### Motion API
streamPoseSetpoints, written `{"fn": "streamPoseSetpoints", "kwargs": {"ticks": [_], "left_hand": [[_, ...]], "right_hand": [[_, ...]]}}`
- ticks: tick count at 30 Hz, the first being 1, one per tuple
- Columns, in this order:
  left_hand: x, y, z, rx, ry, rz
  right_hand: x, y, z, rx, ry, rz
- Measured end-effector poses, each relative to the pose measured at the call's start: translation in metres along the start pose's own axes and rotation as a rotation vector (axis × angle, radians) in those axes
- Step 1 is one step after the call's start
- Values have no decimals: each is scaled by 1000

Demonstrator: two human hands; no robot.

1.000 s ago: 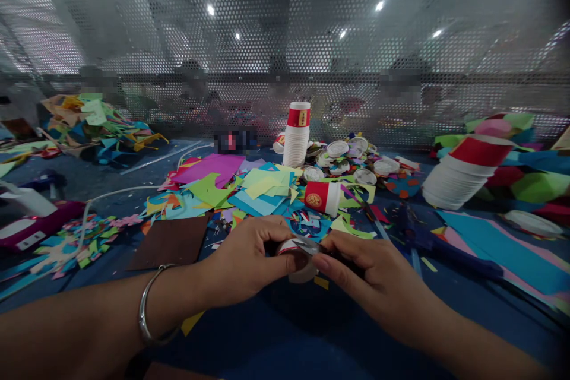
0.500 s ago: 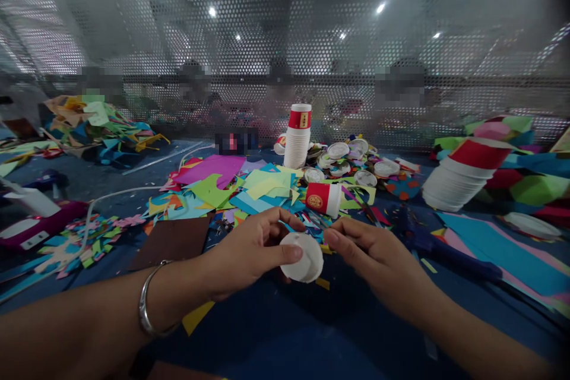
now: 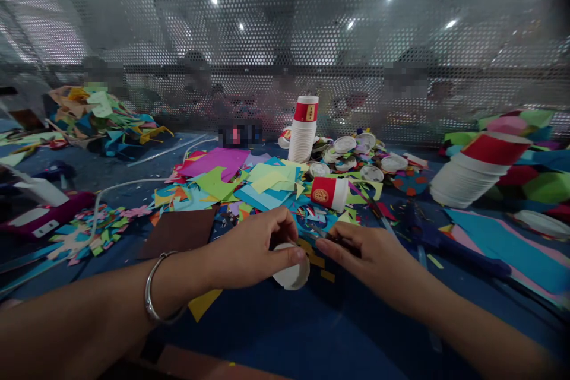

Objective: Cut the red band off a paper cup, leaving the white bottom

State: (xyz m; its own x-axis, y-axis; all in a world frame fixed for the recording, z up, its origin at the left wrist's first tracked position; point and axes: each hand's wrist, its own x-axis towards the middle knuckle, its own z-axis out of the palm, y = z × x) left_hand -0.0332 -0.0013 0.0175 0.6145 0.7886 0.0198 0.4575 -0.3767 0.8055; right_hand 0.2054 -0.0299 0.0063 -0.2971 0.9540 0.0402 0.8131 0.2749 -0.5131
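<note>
My left hand, with a silver bangle on its wrist, is closed round a small white paper cup held on its side, white base toward me. My right hand is closed on small scissors whose dark blades point left at the cup. Both hands hover just above the blue table, close together. A red and white paper cup lies on its side just beyond them among coloured paper scraps.
A tall stack of cups stands at the back centre, with several cut cup bottoms beside it. Another cup stack lies at right. Coloured paper covers the middle; a brown card lies left. A perforated metal screen closes the back.
The left hand has turned the cup, first showing its red rim, then its white base, and lowered it slightly. The right hand has moved back in close with the scissors.
</note>
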Motion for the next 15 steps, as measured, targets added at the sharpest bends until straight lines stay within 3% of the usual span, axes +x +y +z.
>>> {"fn": "streamPoseSetpoints", "kwargs": {"ticks": [4, 9, 15], "left_hand": [[-2, -2, -12, 253, 89, -2], [-1, 1, -20, -28, -63, -154], [2, 1, -16, -201, 12, -42]], "right_hand": [[0, 1, 1, -38, -7, -4], [1, 2, 2, -78, 3, -27], [0, 3, 2, -76, -19, -3]]}}
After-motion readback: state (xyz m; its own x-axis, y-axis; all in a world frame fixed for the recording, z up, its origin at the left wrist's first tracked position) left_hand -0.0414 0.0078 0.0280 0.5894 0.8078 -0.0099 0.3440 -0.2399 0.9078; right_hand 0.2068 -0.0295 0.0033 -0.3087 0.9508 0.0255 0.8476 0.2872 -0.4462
